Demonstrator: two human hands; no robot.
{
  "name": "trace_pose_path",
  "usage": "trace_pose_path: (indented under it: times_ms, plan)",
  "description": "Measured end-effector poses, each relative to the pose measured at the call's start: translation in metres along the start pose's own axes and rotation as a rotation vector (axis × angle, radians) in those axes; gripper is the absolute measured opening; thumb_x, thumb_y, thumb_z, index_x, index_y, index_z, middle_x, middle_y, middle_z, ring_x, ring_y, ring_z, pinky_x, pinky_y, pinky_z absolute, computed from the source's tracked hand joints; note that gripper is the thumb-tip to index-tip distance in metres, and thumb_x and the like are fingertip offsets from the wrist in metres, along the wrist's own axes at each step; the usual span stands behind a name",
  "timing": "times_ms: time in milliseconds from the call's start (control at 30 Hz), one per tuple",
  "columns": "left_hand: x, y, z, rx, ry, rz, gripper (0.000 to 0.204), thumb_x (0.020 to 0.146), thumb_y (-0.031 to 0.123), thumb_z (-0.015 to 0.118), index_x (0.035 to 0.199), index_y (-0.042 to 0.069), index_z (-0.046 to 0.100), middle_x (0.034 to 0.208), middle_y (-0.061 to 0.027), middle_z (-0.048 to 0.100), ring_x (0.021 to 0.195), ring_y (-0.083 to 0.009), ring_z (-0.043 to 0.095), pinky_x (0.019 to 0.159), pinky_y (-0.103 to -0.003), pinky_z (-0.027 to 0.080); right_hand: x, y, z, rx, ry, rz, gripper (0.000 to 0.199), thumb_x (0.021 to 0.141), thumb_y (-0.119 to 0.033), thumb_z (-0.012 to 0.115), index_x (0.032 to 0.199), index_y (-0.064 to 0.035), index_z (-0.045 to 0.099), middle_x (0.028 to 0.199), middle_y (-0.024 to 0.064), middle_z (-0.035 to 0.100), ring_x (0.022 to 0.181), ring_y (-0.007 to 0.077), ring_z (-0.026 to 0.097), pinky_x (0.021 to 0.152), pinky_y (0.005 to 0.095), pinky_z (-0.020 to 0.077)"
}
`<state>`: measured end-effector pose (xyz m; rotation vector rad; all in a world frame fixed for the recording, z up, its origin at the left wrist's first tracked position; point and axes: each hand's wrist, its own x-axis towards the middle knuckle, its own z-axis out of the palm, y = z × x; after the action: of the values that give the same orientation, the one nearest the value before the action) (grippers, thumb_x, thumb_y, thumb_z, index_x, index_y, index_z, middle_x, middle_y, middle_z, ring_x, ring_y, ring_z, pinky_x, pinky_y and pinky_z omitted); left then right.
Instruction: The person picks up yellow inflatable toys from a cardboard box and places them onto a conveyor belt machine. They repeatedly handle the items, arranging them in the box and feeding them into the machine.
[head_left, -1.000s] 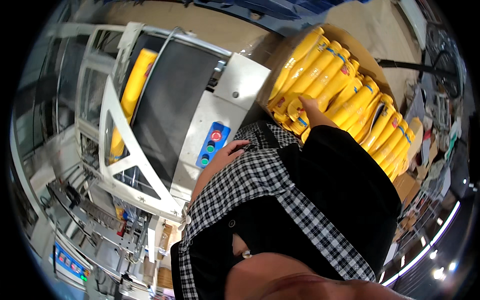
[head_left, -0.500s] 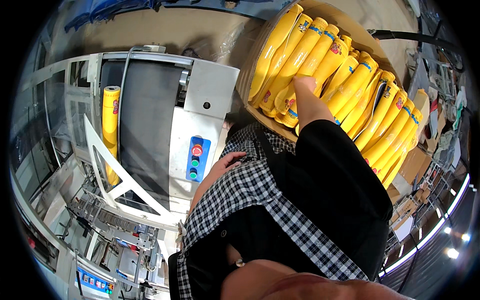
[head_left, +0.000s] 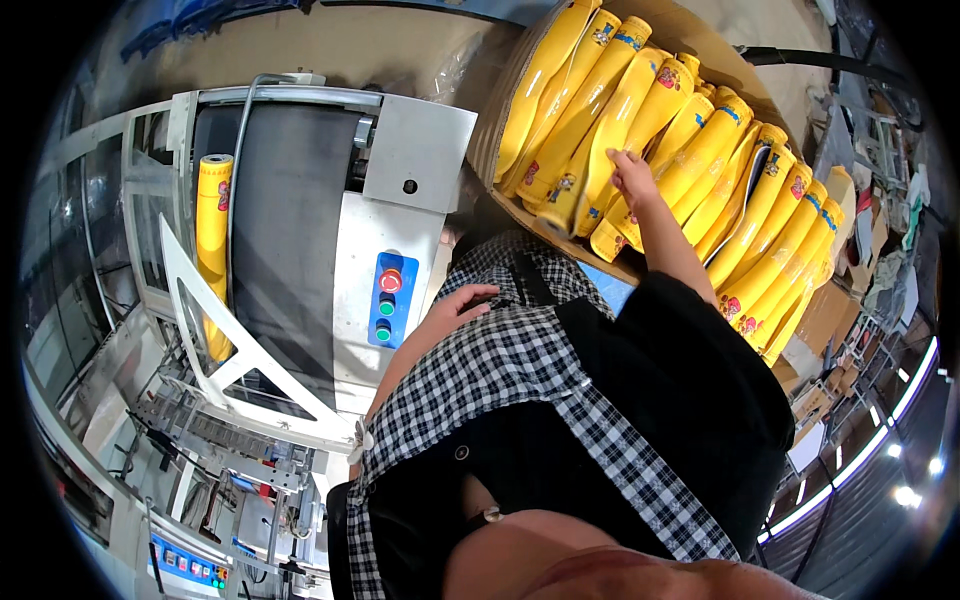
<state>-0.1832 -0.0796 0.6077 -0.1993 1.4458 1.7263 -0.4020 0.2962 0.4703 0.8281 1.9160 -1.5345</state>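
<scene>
Yellow bottles fill a cardboard box; the right hand, arm outstretched, rests spread-fingered on them. Left hand hangs loosely curled, holding nothing, near the machine's control panel.

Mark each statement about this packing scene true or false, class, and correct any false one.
1. The right hand reaches into the cardboard box of tall yellow plastic bottles. True.
2. The left hand grips a yellow bottle. False: it holds nothing and rests against the checked garment, near the blue control panel.
3. A single yellow bottle lies along the left edge of the dark conveyor belt. True.
4. The control panel's top button is green. False: the top one is the red button, with green ones below it.
5. The cardboard box is nearly empty. False: it is packed with bottles lying side by side.
</scene>
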Motion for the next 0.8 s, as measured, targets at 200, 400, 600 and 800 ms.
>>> trace_pose_path:
  times_ms: [200, 400, 600, 800]
  plan:
    - [0.023, 0.043, 0.005, -0.052, 0.058, 0.042, 0.044, 0.096, 0.023, 0.056, 0.135, 0.005, 0.047, 0.109, -0.0054, 0.061, 0.102, -0.0123, 0.057, 0.091, -0.027, 0.044, -0.053, -0.052, 0.056, 0.111, -0.005, 0.145, 0.057, 0.084, -0.038, 0.071, 0.128, -0.0062, 0.052, 0.109, 0.0146, 0.065, 0.098, 0.0310, 0.064, 0.082, 0.0399, 0.0524]
    - [0.016, 0.027, 0.004, 0.141, -0.030, 0.043, 0.045, 0.094, 0.029, 0.059, 0.132, 0.005, 0.050, 0.105, -0.0051, 0.064, 0.094, -0.0115, 0.059, 0.084, -0.027, 0.047, 0.013, -0.017, 0.159, 0.637, 0.157, 0.132, 0.057, 0.085, -0.031, 0.069, 0.127, 0.0014, 0.050, 0.119, 0.0193, 0.061, 0.105, 0.0340, 0.060, 0.092, 0.0480, 0.0485]
    - [0.003, -0.020, -0.001, 0.008, 0.188, 0.133, 0.041, 0.094, 0.026, 0.061, 0.127, 0.003, 0.054, 0.108, -0.0062, 0.063, 0.098, -0.0118, 0.059, 0.087, -0.027, 0.048, -0.061, -0.016, 0.051, 0.594, -0.440, 0.079, 0.042, 0.088, -0.029, 0.064, 0.120, -0.0017, 0.055, 0.101, 0.0124, 0.067, 0.084, 0.0271, 0.066, 0.076, 0.0398, 0.0552]
    - [0.012, 0.023, -0.020, -0.352, 0.112, 0.410, 0.066, 0.088, 0.026, 0.068, 0.143, 0.008, 0.037, 0.129, -0.0126, 0.052, 0.114, -0.0175, 0.053, 0.099, -0.032, 0.041, -0.177, -0.082, 0.048, 0.113, -0.869, -0.115, 0.076, 0.063, -0.024, 0.078, 0.126, 0.0043, 0.047, 0.098, 0.0170, 0.064, 0.087, 0.0290, 0.064, 0.076, 0.0370, 0.0523]
